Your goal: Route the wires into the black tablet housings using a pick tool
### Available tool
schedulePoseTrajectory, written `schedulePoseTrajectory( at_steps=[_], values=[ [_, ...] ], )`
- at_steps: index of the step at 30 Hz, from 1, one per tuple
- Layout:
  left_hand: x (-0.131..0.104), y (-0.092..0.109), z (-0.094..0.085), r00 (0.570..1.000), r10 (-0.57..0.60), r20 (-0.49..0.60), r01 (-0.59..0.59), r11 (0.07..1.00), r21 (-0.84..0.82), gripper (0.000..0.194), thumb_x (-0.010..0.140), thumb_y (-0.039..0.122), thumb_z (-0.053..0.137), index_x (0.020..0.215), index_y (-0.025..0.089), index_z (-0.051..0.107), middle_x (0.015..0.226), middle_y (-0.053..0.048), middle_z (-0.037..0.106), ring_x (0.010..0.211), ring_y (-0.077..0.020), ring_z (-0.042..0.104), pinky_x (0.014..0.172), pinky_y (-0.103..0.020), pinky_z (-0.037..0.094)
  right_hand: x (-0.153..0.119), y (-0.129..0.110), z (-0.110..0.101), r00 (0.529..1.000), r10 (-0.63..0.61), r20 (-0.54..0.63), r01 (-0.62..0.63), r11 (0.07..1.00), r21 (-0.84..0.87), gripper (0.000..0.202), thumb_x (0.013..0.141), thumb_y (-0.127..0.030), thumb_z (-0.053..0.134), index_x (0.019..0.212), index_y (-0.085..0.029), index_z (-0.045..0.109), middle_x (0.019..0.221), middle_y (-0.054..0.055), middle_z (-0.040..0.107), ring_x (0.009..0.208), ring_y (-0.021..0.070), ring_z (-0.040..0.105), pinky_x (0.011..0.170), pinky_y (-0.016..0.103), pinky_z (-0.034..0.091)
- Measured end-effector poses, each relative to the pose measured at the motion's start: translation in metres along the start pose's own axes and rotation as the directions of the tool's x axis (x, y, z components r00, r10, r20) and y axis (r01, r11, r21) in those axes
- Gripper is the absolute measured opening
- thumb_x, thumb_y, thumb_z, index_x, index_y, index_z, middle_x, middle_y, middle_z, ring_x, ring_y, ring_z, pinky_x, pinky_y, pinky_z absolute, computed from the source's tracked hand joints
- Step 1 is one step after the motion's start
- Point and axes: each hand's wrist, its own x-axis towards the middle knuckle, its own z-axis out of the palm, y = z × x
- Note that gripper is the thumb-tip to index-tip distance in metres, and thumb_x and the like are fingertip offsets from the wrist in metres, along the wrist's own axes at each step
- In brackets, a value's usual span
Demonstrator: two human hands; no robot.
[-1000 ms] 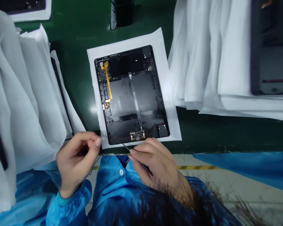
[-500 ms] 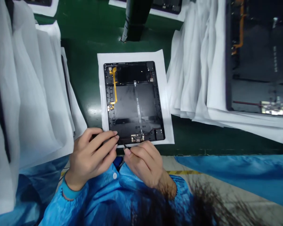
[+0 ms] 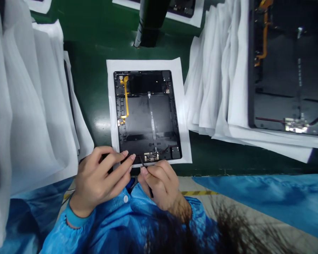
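A black tablet housing [image 3: 137, 123] with a yellow flex cable [image 3: 126, 100] lies on a white foam sheet [image 3: 185, 141]. At its lower edge sits a small circuit board [image 3: 151, 156]. My left hand [image 3: 102, 176] rests at the lower left corner, fingers apart, fingertips touching the housing beside a thin dark red wire; nothing shows in its grasp. My right hand [image 3: 160, 183] is closed round a thin black tool [image 3: 150, 192], whose tip is at the lower edge, just left of the circuit board.
White foam sheets [image 3: 37, 106] with dark panels between them stand at the left. More sheets [image 3: 209, 81] are at the right, with another housing [image 3: 281, 84] on top. A dark post [image 3: 152, 24] rises from the green table [image 3: 92, 74] behind.
My left fingers have spread a little on the housing. The black tool's tip has moved up slightly, and more of its shaft shows below my right fingers. The whole view has shifted slightly.
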Motion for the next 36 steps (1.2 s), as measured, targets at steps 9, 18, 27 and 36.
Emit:
schedulePoseTrajectory(
  at_steps=[9,18,27,36],
  values=[
    [-0.002,0.022,0.014,0.994,-0.083,-0.069,0.091,0.988,0.122,0.048,0.077,0.020,0.077,0.124,0.024,0.067,0.092,-0.007,0.071,0.093,-0.0279,0.065,0.070,-0.041,0.058,-0.008,-0.004,-0.006,0.992,0.121,0.043,-0.124,0.989,0.076,0.027,0.082,0.002,0.064,0.099,-0.018,0.057,0.068,0.002,0.061,0.062,0.0162,0.050,0.052,0.032,0.048],
    [-0.008,0.044,0.025,0.954,-0.266,-0.136,0.290,0.935,0.205,0.050,0.078,0.031,0.078,0.127,0.037,0.067,0.122,-0.011,0.060,0.106,-0.0295,0.057,0.082,-0.045,0.058,-0.003,-0.002,-0.010,0.950,0.305,-0.071,-0.264,0.903,0.340,0.034,0.085,-0.001,0.061,0.113,-0.020,0.060,0.081,0.003,0.065,0.066,0.0156,0.058,0.059,0.034,0.055],
    [-0.011,0.059,0.030,0.871,-0.446,-0.205,0.481,0.858,0.180,0.028,0.083,0.043,0.072,0.111,0.044,0.071,0.125,-0.004,0.058,0.107,-0.0266,0.059,0.085,-0.043,0.059,0.036,0.003,-0.024,0.945,0.295,0.145,-0.328,0.859,0.392,0.025,0.085,-0.002,0.069,0.103,-0.020,0.069,0.085,0.005,0.075,0.076,0.0173,0.071,0.065,0.032,0.059],
    [-0.011,0.055,0.029,0.897,-0.401,-0.184,0.427,0.894,0.134,0.020,0.082,0.030,0.074,0.101,0.034,0.072,0.131,-0.009,0.054,0.113,-0.0290,0.047,0.089,-0.041,0.045,0.039,0.008,-0.008,0.948,0.192,0.253,-0.283,0.872,0.399,0.014,0.088,-0.004,0.064,0.093,-0.016,0.064,0.081,0.005,0.072,0.073,0.0147,0.067,0.065,0.030,0.058]
  ],
)
